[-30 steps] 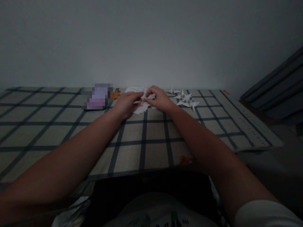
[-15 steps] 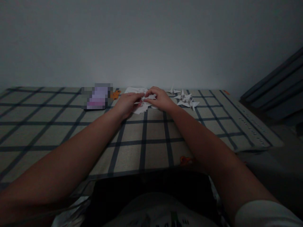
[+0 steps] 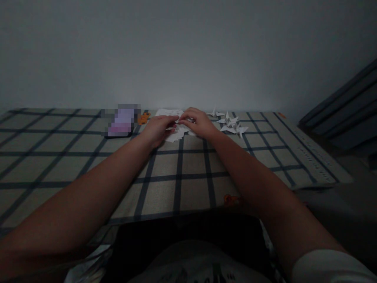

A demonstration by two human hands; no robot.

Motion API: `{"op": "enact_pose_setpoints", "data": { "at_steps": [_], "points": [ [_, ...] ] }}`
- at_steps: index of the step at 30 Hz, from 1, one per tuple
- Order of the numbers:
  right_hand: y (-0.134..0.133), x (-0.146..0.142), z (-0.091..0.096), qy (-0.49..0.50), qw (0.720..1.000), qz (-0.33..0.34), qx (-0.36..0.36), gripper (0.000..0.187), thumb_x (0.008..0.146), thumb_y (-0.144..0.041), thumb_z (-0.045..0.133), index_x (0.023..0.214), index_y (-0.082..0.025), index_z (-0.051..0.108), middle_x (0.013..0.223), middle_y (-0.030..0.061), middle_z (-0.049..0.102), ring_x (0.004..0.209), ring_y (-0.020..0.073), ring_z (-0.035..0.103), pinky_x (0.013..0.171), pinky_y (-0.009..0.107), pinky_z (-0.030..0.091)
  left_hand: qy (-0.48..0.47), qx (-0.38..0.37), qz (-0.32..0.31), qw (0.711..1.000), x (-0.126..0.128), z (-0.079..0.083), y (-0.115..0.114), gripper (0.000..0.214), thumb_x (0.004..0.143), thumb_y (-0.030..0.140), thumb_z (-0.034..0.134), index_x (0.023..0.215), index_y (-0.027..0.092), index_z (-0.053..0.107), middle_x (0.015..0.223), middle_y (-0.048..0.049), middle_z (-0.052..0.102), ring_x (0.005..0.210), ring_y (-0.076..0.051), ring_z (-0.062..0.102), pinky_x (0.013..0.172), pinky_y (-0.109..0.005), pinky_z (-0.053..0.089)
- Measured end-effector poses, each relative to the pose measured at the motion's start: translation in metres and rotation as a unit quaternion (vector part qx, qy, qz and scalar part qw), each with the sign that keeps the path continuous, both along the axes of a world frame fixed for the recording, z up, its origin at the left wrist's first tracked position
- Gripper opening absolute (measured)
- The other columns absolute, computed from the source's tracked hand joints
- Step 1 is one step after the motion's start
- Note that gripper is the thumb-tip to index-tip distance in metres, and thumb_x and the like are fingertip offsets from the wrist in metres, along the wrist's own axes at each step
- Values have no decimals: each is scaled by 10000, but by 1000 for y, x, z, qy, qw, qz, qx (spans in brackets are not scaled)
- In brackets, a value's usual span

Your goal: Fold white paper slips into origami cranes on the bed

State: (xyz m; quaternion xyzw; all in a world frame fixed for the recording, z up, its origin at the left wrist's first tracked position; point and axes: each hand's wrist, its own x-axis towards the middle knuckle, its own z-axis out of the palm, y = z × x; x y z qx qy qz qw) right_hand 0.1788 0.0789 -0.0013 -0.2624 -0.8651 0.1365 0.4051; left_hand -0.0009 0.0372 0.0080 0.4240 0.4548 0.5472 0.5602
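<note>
Above a pile of white paper sheets (image 3: 176,136), my two hands meet at their fingertips. The fingers of my left hand (image 3: 157,129) are bent toward a small piece of folded white paper (image 3: 185,122) and close on its left side. My right hand (image 3: 198,122) pinches the same piece between thumb and fingers, covering most of it, so its exact shape is hidden. To the right lie several white paper cranes (image 3: 231,125) with pointed wings, apart from my hands.
A phone-like device (image 3: 120,122), blurred out, lies left of my hands beside an orange bear-shaped figure (image 3: 144,118). The checked tablecloth (image 3: 159,177) covers the table, which meets a plain wall (image 3: 188,55) at the back. A dark curtain-like fabric (image 3: 347,106) hangs at the right.
My fingertips have shifted slightly around the folded paper, with the right fingers now closer together and less of the paper showing. The rest has stayed in place.
</note>
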Motion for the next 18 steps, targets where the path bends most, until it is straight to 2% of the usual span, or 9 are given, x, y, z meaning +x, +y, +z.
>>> {"op": "enact_pose_setpoints", "data": {
  "at_steps": [6,10,18],
  "points": [
    [3,1,-4,-19,1000,22,7,95,959,-253,628,949,-182,690,970,60,647,957,187,585,916,341,448,15,11,8,1000,-2,-5,4,198,724,218,822,657,145,651,642,-5,615,553,-83,538,508,-204,378],
    [6,1,-10,-1,1000,14,20,112,967,-281,621,975,-190,686,1041,81,617,1048,202,573,981,358,450,50,34,24,998,-2,-7,5,249,736,258,832,629,132,646,602,-20,612,507,-81,521,478,-206,360],
    [7,-4,-7,37,998,-34,-30,108,951,-266,619,896,-183,662,1002,71,650,1017,191,593,980,349,453,49,79,21,995,-2,-7,3,226,734,292,839,690,126,692,675,-29,666,606,-100,587,662,-239,500]
  ]
}}
